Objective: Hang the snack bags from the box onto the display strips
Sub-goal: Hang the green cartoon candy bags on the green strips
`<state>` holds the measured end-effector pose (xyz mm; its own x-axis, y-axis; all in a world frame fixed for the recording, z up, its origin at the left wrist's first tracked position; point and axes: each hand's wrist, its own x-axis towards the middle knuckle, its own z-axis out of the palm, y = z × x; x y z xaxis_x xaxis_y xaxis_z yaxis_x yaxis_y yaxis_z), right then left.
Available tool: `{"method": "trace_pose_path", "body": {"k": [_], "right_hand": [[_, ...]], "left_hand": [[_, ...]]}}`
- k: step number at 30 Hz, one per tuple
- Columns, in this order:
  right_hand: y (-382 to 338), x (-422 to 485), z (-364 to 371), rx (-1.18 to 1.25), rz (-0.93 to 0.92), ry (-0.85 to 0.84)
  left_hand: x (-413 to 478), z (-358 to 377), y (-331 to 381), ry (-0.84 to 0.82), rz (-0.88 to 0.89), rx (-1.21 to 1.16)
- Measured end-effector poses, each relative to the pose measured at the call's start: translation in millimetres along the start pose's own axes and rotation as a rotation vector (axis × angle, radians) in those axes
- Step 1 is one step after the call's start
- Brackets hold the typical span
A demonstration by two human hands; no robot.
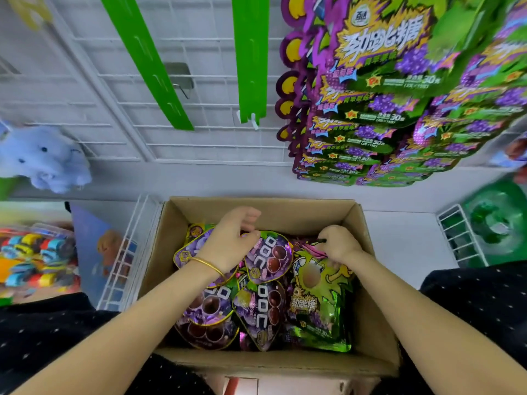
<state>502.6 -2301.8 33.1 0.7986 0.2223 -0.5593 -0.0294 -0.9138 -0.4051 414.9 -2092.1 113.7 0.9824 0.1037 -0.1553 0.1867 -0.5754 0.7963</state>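
Note:
An open cardboard box [368, 229] stands in front of me, filled with purple grape gummy bags [269, 258] and a green and purple candy bag [319, 297]. My left hand [231, 238] pinches the top edge of the uppermost purple bag. My right hand [339, 243] grips the top of the green bag at the box's right side. Two green display strips [148, 61] [251, 58] hang bare on the white wire grid above. To the right, more strips carry several green and purple bags [379, 81].
A blue plush toy [42, 158] hangs at the left. A white wire basket [125, 252] stands left of the box, beside colourful packets [34, 252]. Another wire basket [459, 235] and green items [499, 220] are at the right. A white shelf surface [399, 238] lies under the box.

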Motion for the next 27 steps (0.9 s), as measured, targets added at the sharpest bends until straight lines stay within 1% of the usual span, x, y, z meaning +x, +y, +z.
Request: {"method": "trace_pose_path", "body": {"k": [2, 4, 5, 7, 8, 10, 12, 16, 20, 22, 25, 27], "right_hand": [[-9.1, -17.7, -30.1, -0.045, -0.029, -0.014], [-16.2, -37.3, -59.9, -0.032, -0.068, 0.008], [-18.4, -47.5, -72.4, 0.026, -0.102, 0.014], [-24.4, -71.0, -94.5, 0.223, -0.168, 0.010], [-28.3, -82.9, -104.3, 0.297, -0.209, 0.011], [-36.2, -104.0, -122.4, 0.367, -0.300, 0.030], [-42.3, -118.0, -142.6, 0.399, -0.387, 0.100], [-57.2, -142.7, -188.0, 0.373, -0.561, 0.244], [-73.6, -168.2, -235.6, 0.418, -0.677, 0.407], [-81.7, -179.1, -260.9, 0.341, -0.713, 0.507], [-96.9, -191.8, -301.6, 0.212, -0.756, 0.698], [-110.7, -200.1, -325.6, 0.166, -0.806, 0.788]], "left_hand": [[0.1, 2.7, 3.6, -0.028, 0.021, 0.016], [0.5, 4.7, 12.1, -0.086, 0.071, 0.060], [0.7, 5.3, 19.3, -0.115, 0.101, 0.105], [4.8, 5.9, 36.5, -0.142, 0.162, 0.185], [8.1, 5.2, 46.0, -0.137, 0.189, 0.192], [14.1, 0.4, 69.0, -0.118, 0.233, 0.133], [21.1, -9.1, 91.0, -0.116, 0.296, 0.085], [27.8, -35.7, 143.6, -0.108, 0.380, 0.069], [34.6, -70.3, 214.3, -0.094, 0.462, 0.069], [43.7, -88.0, 255.2, -0.012, 0.519, -0.011], [69.6, -116.0, 318.1, 0.283, 0.617, -0.183], [86.4, -129.2, 352.4, 0.419, 0.665, -0.188]]}}
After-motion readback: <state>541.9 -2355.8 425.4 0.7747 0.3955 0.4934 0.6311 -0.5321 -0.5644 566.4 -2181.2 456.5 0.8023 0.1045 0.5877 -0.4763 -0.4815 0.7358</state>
